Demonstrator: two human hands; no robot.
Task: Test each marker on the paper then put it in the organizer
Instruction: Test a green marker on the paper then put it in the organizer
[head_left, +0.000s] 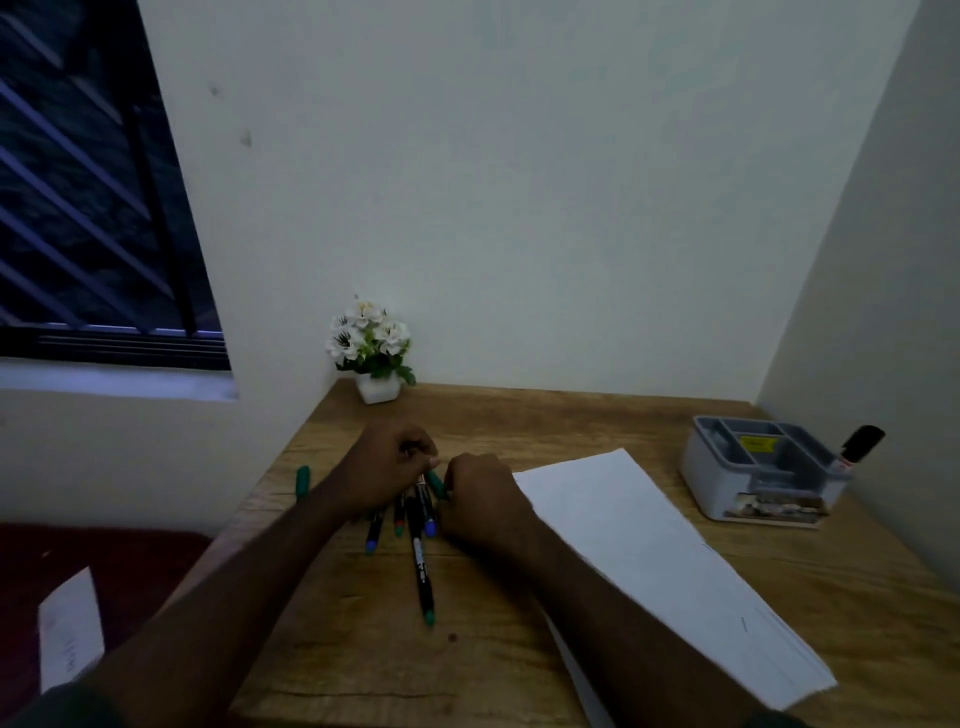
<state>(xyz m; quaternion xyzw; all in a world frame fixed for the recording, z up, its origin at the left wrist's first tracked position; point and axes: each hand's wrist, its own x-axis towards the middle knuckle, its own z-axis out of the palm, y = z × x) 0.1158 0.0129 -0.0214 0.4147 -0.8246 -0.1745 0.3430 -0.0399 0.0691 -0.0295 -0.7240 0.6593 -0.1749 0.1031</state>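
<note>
Both hands meet near the middle of the frame, over a cluster of markers (410, 514) lying on the wooden surface (363, 649). The left hand (387, 462) has its fingers curled and pinches the end of a green-capped marker (435, 482); the right hand (480, 499), just beside it, is also curled round the same marker, though how its fingers lie is partly hidden. Below the hands the other markers fan out toward the bottom of the frame, one long black marker (422, 566) with a green end reaching farthest. A lone green marker (302, 480) lies apart at the surface's left edge.

A stack of white paper (649, 561) stretches diagonally from centre to lower right. The grey organizer (763, 473) sits at the right of the frame, well apart from the hands, with a black marker (860, 444) standing tilted at its right side. A small pot of white flowers (371, 348) stands at the surface's far corner against the wall. A barred window (88, 197) fills the upper left.
</note>
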